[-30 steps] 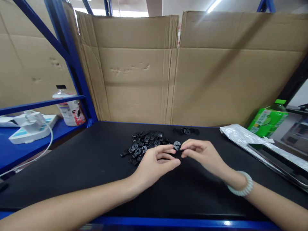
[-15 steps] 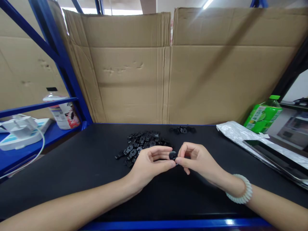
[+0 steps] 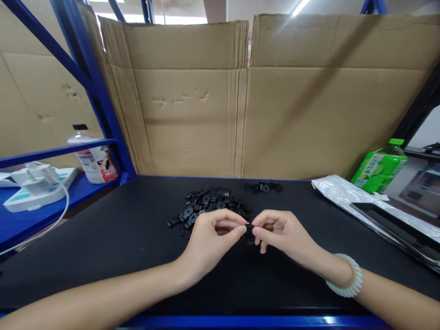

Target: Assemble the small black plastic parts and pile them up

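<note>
Between my two hands, just above the black table, is a small black part. My left hand pinches its left side with thumb and fingertips. My right hand grips its right side in the same way, the lower fingers curled beneath. Fingertips cover much of the part. Behind my left hand lies a pile of black plastic parts, some with round perforated discs. A smaller group of black parts lies farther back, to the right of the pile.
Cardboard panels stand behind the black table. At the right are a silvery packet, a dark flat device and a green bottle. A white power strip and a labelled bottle sit on the left blue shelf.
The black part has turned and sits slightly lower. My left fingertips have closed in on it, and my right hand's grip has shifted. The whole view has moved slightly.
</note>
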The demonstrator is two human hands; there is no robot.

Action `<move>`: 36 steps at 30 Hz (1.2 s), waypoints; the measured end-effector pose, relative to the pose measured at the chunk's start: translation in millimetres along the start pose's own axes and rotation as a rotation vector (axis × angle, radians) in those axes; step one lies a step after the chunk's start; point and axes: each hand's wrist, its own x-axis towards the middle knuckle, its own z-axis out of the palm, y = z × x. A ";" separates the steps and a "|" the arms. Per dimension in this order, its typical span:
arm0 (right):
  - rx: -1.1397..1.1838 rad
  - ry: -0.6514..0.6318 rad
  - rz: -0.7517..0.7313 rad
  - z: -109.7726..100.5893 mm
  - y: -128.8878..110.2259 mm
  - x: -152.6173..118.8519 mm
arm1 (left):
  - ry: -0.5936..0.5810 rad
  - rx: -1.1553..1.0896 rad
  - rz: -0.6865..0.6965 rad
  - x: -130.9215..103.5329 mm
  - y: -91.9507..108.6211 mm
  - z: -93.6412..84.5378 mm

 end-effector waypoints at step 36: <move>-0.500 0.506 -0.200 -127.3 27.0 53.3 | 0.187 0.604 0.563 41.0 -8.1 -32.7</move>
